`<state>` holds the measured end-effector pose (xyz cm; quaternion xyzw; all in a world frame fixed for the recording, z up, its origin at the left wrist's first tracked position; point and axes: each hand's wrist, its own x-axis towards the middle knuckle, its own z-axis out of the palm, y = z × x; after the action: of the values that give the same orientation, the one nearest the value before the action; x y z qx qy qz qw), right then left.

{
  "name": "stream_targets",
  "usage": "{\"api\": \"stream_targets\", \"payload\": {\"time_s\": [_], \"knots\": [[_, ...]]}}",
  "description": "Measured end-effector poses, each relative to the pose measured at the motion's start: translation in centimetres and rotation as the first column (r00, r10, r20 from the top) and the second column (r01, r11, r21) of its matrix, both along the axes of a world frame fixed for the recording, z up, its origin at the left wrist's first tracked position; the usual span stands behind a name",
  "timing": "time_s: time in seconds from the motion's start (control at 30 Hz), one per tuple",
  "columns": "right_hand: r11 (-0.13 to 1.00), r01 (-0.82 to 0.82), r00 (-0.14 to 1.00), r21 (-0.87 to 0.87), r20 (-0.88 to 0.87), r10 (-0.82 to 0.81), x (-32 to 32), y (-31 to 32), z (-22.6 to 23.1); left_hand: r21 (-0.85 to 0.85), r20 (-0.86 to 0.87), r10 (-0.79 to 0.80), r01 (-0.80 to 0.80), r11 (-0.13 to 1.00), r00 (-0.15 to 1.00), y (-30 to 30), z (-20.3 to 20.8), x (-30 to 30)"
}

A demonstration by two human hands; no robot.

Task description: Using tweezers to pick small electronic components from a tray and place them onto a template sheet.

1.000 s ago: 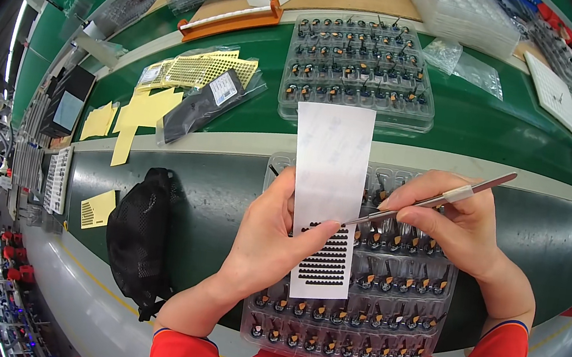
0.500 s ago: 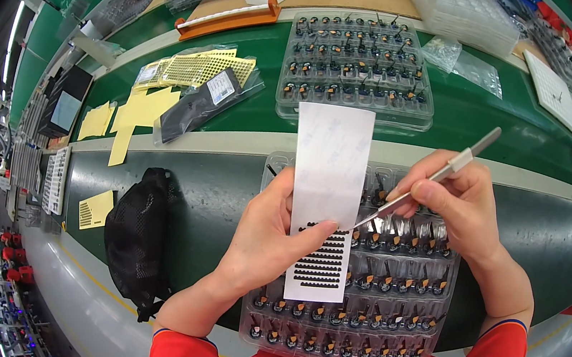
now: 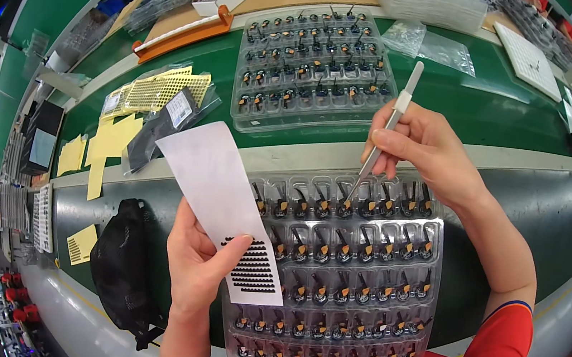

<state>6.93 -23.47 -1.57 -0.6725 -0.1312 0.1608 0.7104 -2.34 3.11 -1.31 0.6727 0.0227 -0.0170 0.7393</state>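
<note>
My left hand (image 3: 193, 267) is closed on a white sheet of stickers (image 3: 209, 168), its thumb lying by rows of small black strips. The sheet tilts over the left side of a clear plastic tray (image 3: 431, 291). In my right hand (image 3: 424, 146) slim metal tweezers (image 3: 399, 107) are pinched, pointing down. Their tip is at a small round black part (image 3: 345, 209) in the tray's far row; whether it touches, and whether a strip is on it, I cannot tell. Several similar parts with black leads and orange patches fill the tray's pockets.
A second filled tray (image 3: 250, 117) stands beyond on the green bench. At left lie yellow sticker sheets (image 3: 167, 91), a bagged dark pack (image 3: 155, 131) and a black mesh bag (image 3: 119, 265). An orange-edged rack (image 3: 183, 36) and stacked clear trays (image 3: 425, 2) sit farther back.
My left hand has moved left with the sheet, which now tilts. My right hand has carried the tweezers off the sheet, up and over the tray's far row. The view has shifted too.
</note>
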Motion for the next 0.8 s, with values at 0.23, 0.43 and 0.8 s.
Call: {"api": "stream_targets", "payload": {"time_s": [0.23,0.43,0.8], "knots": [[0.993,-0.103,0.995,-0.059,-0.016,0.102,0.8,0.3,0.0,-0.004,0.003,0.020,-0.020,1.000,1.000,0.3,-0.7,0.1],[0.985,-0.148,0.989,-0.084,-0.034,0.146,1.2,0.5,-0.1,0.018,-0.017,0.023,-0.023,1.000,1.000,0.4,-0.6,-0.1],[0.990,-0.117,0.991,-0.074,-0.074,0.111,1.3,0.4,-0.5,0.011,-0.037,0.016,-0.016,1.000,0.999,0.5,-0.9,-0.2]]}}
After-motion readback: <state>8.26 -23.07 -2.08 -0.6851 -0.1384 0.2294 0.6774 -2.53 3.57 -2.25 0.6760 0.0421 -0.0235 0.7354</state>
